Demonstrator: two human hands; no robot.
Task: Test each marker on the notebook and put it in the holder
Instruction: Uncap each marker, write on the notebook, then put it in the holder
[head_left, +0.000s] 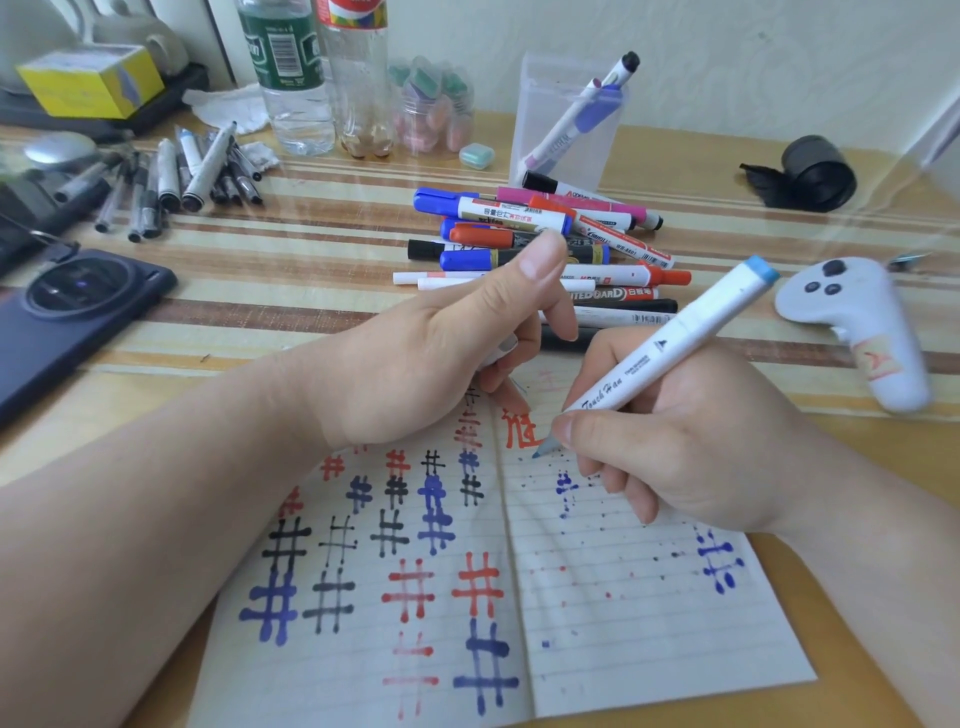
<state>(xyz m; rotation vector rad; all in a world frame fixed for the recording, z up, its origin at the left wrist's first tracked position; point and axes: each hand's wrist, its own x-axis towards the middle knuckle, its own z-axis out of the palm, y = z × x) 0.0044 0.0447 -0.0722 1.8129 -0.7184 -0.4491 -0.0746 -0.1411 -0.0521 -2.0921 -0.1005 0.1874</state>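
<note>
gripping a smooth white marker (670, 335), right hand (691, 457), lined notebook (623, 597)

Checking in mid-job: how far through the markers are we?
Done: one marker sits in the clear holder, and the notebook carries many test marks. In hand: the right hand holds a light-blue marker tip-down on the page; the left hand grips a small white piece, perhaps its cap. Left: the pile of markers before the holder.
</note>
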